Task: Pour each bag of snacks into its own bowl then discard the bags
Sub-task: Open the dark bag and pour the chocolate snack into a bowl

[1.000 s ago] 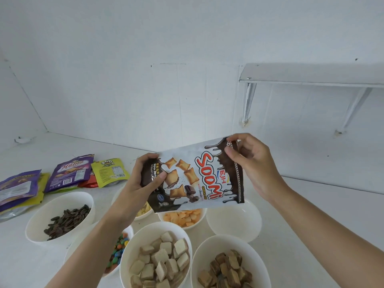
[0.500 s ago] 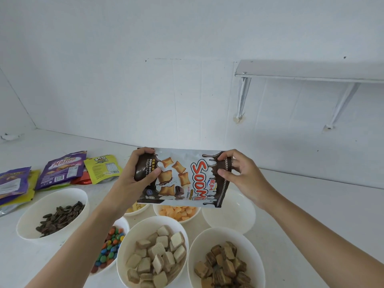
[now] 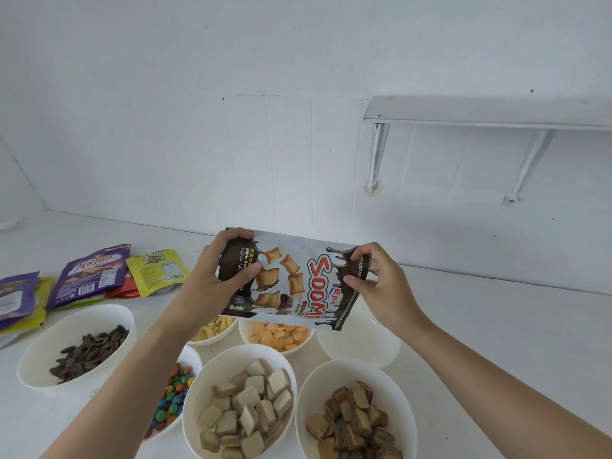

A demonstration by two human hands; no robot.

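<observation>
White countertop (image 3: 496, 326) fills the lower scene, backed by a white wall carrying a shelf (image 3: 490, 112) at two o'clock. Seven white bowls are clustered at six o'clock: the sunflower-seed bowl (image 3: 33, 362) at eight o'clock, the pale wafer bowl (image 3: 195, 385) at six, the dark wafer bowl (image 3: 311, 389) just beside it at five, the empty bowl (image 3: 361, 346) behind that, the orange-cracker bowl (image 3: 246, 332), the pale-stick bowl (image 3: 212, 341), and the candy bowl (image 3: 195, 356), partly hidden by the left forearm. Flattened bags (image 3: 89, 276), purple, yellow and red, are piled at nine o'clock, well apart from the hands. The Soomi bag (image 3: 291, 279) is held sideways in the air above the back row of bowls, its printed front turned to the camera. Its bottom end is gripped by the left hand (image 3: 218, 283), thumb on the front and fingers curled over the upper edge. Its sealed top end is pinched by the right hand (image 3: 381, 286), thumb and fingertips closed on the crimped strip at three o'clock. Whether the seal is torn cannot be told.
</observation>
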